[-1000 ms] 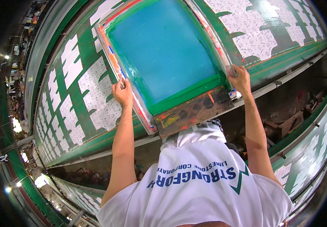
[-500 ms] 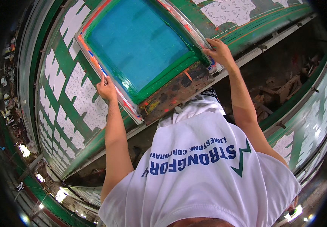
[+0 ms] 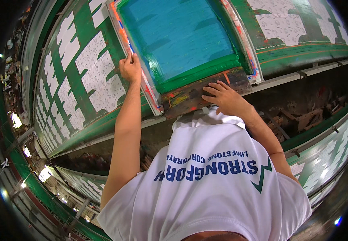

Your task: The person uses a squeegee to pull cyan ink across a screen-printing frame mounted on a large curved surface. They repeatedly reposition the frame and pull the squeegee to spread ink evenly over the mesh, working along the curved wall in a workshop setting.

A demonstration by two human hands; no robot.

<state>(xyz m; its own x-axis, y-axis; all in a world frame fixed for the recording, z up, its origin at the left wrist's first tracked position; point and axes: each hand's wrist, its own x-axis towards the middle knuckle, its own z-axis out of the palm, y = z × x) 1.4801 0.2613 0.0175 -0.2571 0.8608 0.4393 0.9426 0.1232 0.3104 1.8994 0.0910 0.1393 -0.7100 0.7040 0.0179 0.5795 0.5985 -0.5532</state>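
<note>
A screen printing frame (image 3: 151,94) lies on the long green table, its wooden sides smeared with orange, blue and red ink. Inside it is a blue mesh (image 3: 184,42) with wet green ink along its borders. My left hand (image 3: 131,69) is closed on the frame's left side. Across the near end runs a dark, ink-stained board (image 3: 188,95). Over that board rests my right hand (image 3: 227,99), its fingers stretched out and apart, holding nothing.
White patterned pieces (image 3: 98,66) lie in rows on the green table (image 3: 294,57). A metal rail (image 3: 280,82) runs along its near edge. Beyond a dark gap with scrap (image 3: 308,118), another table (image 3: 328,146) with similar pieces stands behind me on the right.
My right hand has left the frame's right side and come over the near board. My left hand keeps its grip. The frame sits higher and further right in view.
</note>
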